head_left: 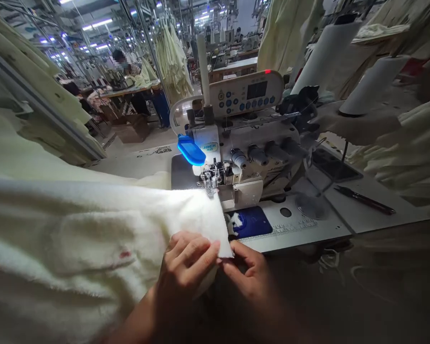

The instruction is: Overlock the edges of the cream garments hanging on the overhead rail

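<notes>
Fleece cloth (93, 229) fills the near left, its straight right edge running from the hands to the presser foot. The left hand (189, 260) lies on it, fingers gathered, grip impossible to tell; the right hand (249, 267) pinches the corner near the counter (318, 231) edge. Creamy, soft, rumpled, it bears one reddish mark. Bare counter opens rightward; beyond stands the sewing machine (243, 143).

the left hand (188, 262) is bare and slim-fingered, rounded over the knuckles (177, 260). the right hand (251, 273) is bare too, narrowing toward the tips. the left forearm (139, 314) is bare down to the lower edge; the right forearm (277, 315) is dim and blurred there.
</notes>
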A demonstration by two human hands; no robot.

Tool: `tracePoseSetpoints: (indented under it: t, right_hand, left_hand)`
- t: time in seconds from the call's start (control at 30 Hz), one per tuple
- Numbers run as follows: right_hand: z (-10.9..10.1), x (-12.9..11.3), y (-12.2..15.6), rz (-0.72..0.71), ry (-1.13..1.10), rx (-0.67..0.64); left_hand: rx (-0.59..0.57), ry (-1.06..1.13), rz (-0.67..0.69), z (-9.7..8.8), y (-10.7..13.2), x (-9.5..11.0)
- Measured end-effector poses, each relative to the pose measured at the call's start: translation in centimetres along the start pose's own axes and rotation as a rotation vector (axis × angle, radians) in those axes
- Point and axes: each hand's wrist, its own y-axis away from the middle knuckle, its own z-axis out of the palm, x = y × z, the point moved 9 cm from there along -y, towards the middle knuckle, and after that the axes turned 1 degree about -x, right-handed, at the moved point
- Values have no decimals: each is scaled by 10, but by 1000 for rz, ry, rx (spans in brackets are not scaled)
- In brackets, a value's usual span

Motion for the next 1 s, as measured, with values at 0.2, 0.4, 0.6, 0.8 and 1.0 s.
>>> tracePoseSetpoints:
  t: [0.2,0.4,0.6,0.8,1.0]
  right_hand:
    - [-11,-7,6,-36,125,-17]
    - [-25,-53,12,-575,537,163]
    - [-15,-75,20,-930,684,183]
    - [-19,-77,10,-943,664,251]
    - [-23,-77,-14,-962,656,275]
  left_hand:
    - [-12,41,48,-2,0,11]
    - [12,-1,110,-2,2,15]
    - [-79,-122,22,13,-1,0]
    - [-180,-266,44,21,-1,-15]
    - [-276,-320,4,26,-14,-31]
